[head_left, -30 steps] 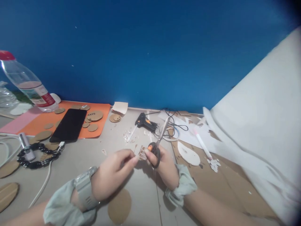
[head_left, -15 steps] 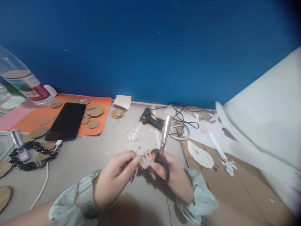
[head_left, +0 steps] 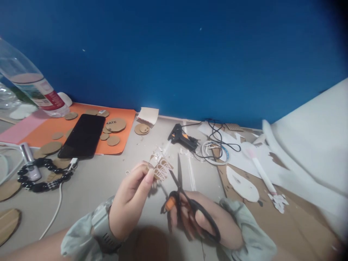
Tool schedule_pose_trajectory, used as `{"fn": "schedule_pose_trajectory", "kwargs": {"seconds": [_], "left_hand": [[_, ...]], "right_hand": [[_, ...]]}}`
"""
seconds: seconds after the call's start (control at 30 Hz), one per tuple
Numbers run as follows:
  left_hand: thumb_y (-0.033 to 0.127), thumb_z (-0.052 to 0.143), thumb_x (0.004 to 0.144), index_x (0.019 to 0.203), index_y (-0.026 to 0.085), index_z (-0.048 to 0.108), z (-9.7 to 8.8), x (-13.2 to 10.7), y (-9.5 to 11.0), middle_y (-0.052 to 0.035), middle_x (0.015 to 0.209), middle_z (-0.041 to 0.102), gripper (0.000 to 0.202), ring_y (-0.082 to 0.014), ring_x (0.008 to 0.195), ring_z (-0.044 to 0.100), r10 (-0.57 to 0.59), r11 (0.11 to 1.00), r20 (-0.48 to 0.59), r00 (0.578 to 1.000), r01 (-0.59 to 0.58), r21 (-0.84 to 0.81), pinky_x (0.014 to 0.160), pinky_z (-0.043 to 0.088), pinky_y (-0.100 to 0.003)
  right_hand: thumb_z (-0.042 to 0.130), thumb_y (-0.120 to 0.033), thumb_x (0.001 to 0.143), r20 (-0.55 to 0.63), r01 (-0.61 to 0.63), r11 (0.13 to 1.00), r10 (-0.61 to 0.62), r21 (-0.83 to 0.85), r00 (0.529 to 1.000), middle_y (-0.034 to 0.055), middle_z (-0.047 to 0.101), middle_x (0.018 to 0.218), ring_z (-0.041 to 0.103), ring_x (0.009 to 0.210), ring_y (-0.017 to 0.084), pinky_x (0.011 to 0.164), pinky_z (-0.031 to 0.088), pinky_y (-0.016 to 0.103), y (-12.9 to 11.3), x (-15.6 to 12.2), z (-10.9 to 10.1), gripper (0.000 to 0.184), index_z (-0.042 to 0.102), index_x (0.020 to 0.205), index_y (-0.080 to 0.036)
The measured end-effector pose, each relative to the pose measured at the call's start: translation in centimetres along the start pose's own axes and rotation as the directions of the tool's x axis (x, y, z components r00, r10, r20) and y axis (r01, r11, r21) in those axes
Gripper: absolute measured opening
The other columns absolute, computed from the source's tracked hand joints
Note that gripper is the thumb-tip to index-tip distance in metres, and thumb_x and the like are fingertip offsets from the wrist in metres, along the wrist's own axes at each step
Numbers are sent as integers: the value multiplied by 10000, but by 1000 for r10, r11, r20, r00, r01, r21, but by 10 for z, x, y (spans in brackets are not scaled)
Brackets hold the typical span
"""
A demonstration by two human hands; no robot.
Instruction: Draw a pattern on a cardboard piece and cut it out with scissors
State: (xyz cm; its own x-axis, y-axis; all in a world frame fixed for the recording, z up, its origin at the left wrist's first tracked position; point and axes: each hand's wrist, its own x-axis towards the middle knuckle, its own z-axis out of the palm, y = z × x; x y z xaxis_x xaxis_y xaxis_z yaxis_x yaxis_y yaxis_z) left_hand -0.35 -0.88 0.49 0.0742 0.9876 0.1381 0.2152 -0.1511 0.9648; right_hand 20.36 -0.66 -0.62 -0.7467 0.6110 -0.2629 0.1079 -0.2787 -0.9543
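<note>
My left hand [head_left: 129, 203] pinches a small brown cardboard cut-out with a white pattern [head_left: 160, 168] between thumb and fingers, held above the grey table. My right hand [head_left: 209, 223] has its fingers through the black handles of a pair of scissors [head_left: 181, 192]. The blades are parted and point up toward the cut-out, their tips just right of it. Both wrists wear pale green cuffs, and a grey watch sits on the left one.
A black glue gun [head_left: 181, 137] with coiled cable lies behind. A phone [head_left: 83, 135] and cardboard discs sit on an orange mat [head_left: 123, 139] at left, with a bottle [head_left: 32, 88] and black beads [head_left: 43, 175]. White paper and a pen [head_left: 261, 168] lie right.
My right hand has drawn back and down with the scissors, which tipped from upright to pointing at the cut-out with blades parted. My left hand raised the cut-out slightly.
</note>
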Motion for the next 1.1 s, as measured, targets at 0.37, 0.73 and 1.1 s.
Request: {"fn": "schedule_pose_trajectory", "kwargs": {"seconds": [0.37, 0.73, 1.1], "left_hand": [[226, 497, 901, 762, 179, 546, 2, 5, 0, -17, 783, 545, 155, -147, 765, 538, 101, 995, 94, 990, -100, -13, 721, 426, -269], [290, 447, 935, 784, 165, 553, 3, 0, -1, -10, 742, 546, 223, -137, 699, 518, -10, 999, 233, 972, 22, -48, 662, 419, -259], [308, 411, 946, 760, 170, 528, 2, 1, 0, 4, 699, 517, 259, -127, 656, 495, 8, 999, 217, 976, -18, 43, 634, 402, -250]], "right_hand": [[494, -428, 805, -67, 4, 969, -21, -246, 998, 9, 543, 709, 477, 551, 129, 526, 395, 242, -10, 0, 12, 284, 537, 934, -178], [484, -395, 790, -98, -1, 952, -30, -307, 995, 17, 554, 730, 463, 556, 128, 537, 399, 238, -16, -1, 12, 271, 556, 933, -176], [463, -585, 810, -113, -28, 939, -11, -343, 994, 9, 543, 707, 448, 531, 121, 517, 383, 234, -17, 0, 12, 444, 576, 932, -174]]}}
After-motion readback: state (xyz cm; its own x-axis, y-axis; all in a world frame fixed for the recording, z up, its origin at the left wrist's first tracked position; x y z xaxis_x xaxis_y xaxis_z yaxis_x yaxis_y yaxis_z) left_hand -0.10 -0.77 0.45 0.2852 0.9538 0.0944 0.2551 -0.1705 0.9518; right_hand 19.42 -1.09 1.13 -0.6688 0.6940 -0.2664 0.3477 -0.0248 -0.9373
